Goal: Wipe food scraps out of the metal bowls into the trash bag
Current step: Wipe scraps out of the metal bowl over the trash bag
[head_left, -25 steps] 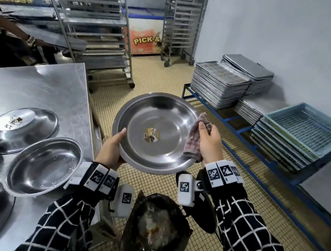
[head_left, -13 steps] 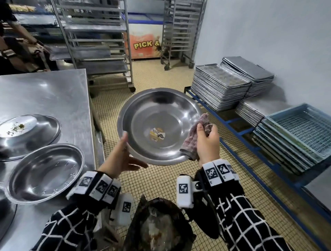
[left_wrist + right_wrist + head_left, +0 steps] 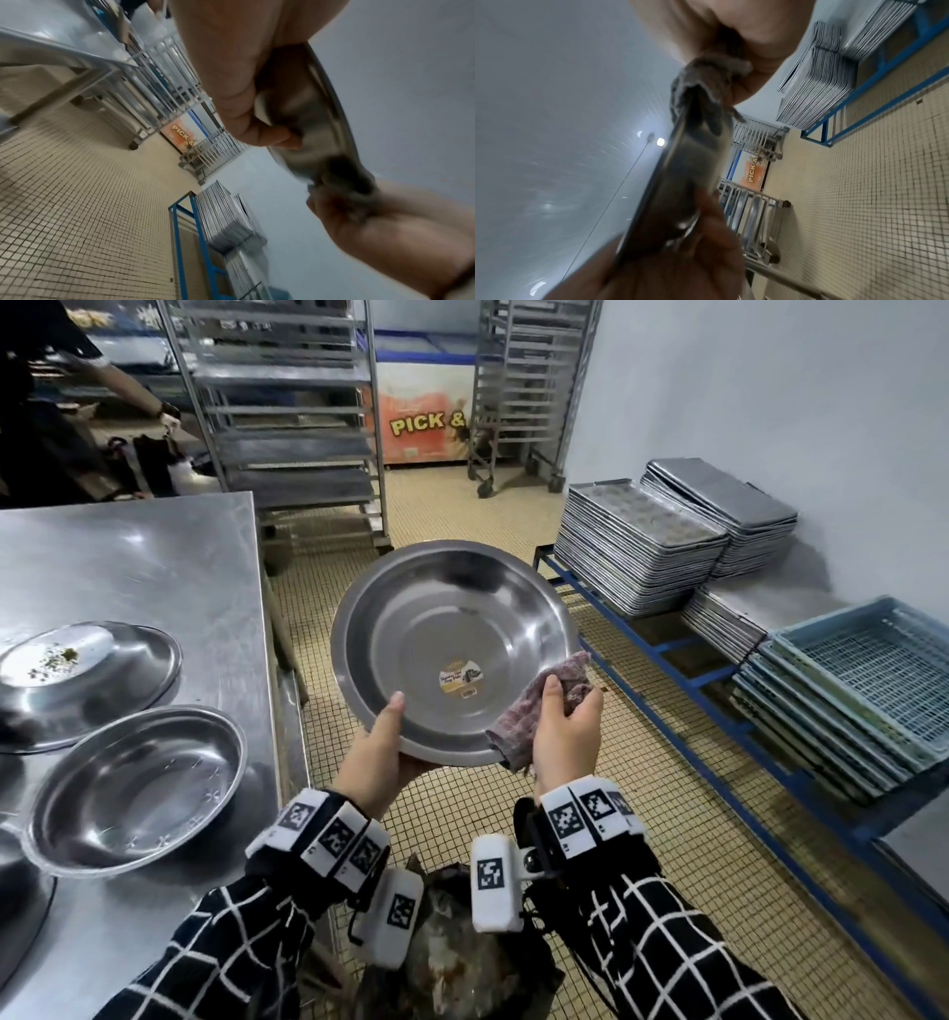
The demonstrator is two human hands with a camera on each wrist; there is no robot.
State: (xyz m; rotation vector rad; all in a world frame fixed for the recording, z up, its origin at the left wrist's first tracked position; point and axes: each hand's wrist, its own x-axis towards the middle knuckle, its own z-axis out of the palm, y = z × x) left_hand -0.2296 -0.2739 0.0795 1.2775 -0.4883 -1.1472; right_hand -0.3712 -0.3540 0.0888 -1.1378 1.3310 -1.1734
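Observation:
A wide metal bowl [image 3: 452, 639] with a label sticker at its centre is held tilted above the floor, its inside facing me. My left hand [image 3: 382, 742] grips its near rim, thumb inside and fingers under the bowl [image 3: 303, 113]. My right hand [image 3: 565, 726] pinches a purplish rag [image 3: 534, 711] over the bowl's right rim [image 3: 693, 142]. The dark trash bag [image 3: 452, 963] with scraps sits open below my wrists. On the steel table [image 3: 154, 567] lie a clean bowl [image 3: 133, 788] and a bowl with food crumbs [image 3: 77, 670].
A blue floor rack [image 3: 667, 654] at right carries stacks of baking trays [image 3: 642, 546] and blue crates [image 3: 873, 680]. Wheeled tray racks [image 3: 287, 428] stand behind the table. Another person's arm [image 3: 128, 387] shows at the far left. Tiled floor lies between table and rack.
My left hand shifted from the bowl's left side to its near rim. The bowl tipped up more toward me, and the rag stays on the right rim.

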